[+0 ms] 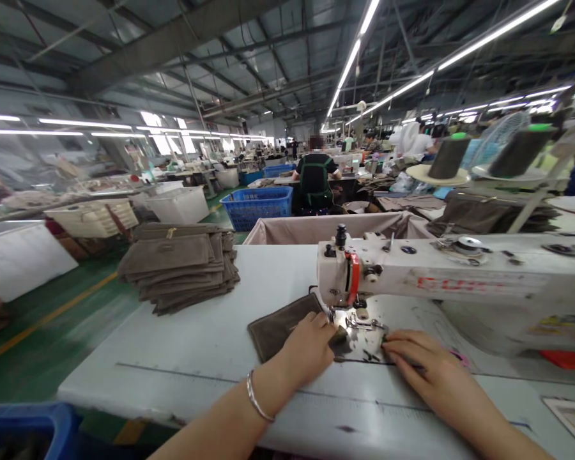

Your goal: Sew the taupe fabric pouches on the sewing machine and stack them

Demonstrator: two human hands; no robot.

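A grey-brown fabric piece (278, 329), flat and edged like a pouch panel, lies on the sewing machine table left of the needle. My left hand (311, 342), with a silver bangle at the wrist, grips its right end with bent fingers, close to the presser foot (333, 314). On the right side of the metal needle plate (364, 335), my right hand (424, 364) has its fingertips pressed together; whatever they hold is too small to make out. A bit of pink shows behind that hand. The white sewing machine (441, 271) stands just beyond both hands.
A stack of similar brown pieces (182, 265) sits at the table's left. Behind the table is a pink-lined bin (326, 227), then a blue basket (259, 207) and a seated person (315, 176). Thread cones (450, 156) stand at right. A blue crate (43, 415) is lower left.
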